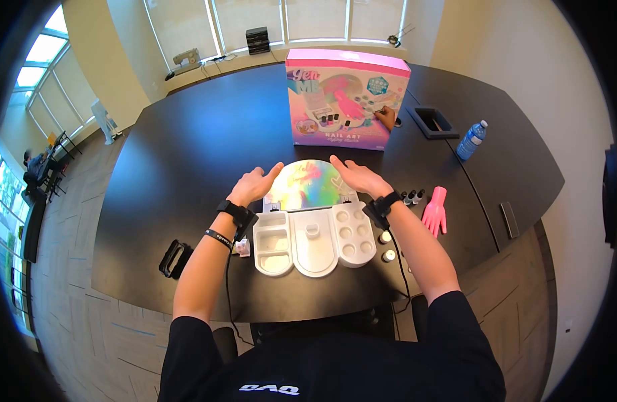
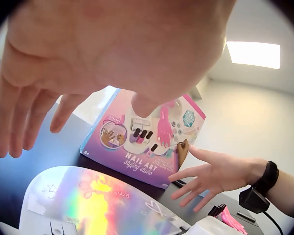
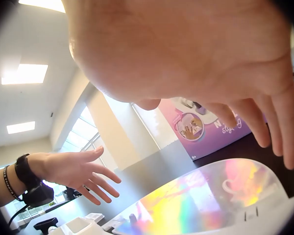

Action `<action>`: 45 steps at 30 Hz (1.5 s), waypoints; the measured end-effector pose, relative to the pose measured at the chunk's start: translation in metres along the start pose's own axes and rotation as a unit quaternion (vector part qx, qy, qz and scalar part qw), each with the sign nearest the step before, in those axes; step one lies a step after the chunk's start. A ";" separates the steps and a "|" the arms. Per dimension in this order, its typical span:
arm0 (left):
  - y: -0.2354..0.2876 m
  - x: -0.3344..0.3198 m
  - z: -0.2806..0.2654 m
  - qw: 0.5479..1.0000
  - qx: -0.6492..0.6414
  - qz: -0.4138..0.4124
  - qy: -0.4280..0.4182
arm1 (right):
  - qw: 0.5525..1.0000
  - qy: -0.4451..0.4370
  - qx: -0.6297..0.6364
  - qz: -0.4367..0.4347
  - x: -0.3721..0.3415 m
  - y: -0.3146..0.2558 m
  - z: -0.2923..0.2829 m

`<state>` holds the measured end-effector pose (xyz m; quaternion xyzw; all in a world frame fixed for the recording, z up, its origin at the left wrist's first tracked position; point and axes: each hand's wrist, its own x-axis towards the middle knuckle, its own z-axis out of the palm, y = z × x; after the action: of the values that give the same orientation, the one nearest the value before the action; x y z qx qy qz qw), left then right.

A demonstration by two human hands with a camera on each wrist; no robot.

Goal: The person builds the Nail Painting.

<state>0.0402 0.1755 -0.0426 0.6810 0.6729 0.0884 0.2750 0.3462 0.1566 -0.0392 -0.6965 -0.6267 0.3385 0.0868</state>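
Hovering apart, fingers extended and empty, a person's left hand (image 1: 255, 185) and right hand (image 1: 360, 179) flank a rainbow panel (image 1: 308, 184) behind white trays (image 1: 316, 259) at the frame's center on the counter (image 1: 194, 151); setup seems in hand, the next move likely calling for gripping the panel's edges.

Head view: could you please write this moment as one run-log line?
left hand: holding nothing | right hand: holding nothing | iridescent panel: between hands, behind white tray | pink box: standing beyond panel
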 end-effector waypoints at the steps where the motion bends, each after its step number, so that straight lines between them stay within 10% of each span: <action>1: 0.001 0.002 0.002 1.000 0.001 -0.008 -0.015 | 1.000 -0.020 0.009 0.011 0.006 0.001 0.001; 21: -0.004 0.010 0.023 0.999 -0.021 -0.005 -0.049 | 0.998 -0.049 0.018 0.039 0.016 0.001 0.007; 45: -0.051 -0.019 0.022 0.940 -0.247 0.159 0.177 | 0.938 0.295 0.046 -0.175 -0.002 0.035 0.014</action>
<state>0.0052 0.1481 -0.0817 0.6634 0.5507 0.4129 0.2935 0.3660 0.1434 -0.0682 -0.6394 -0.6692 0.1257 0.3573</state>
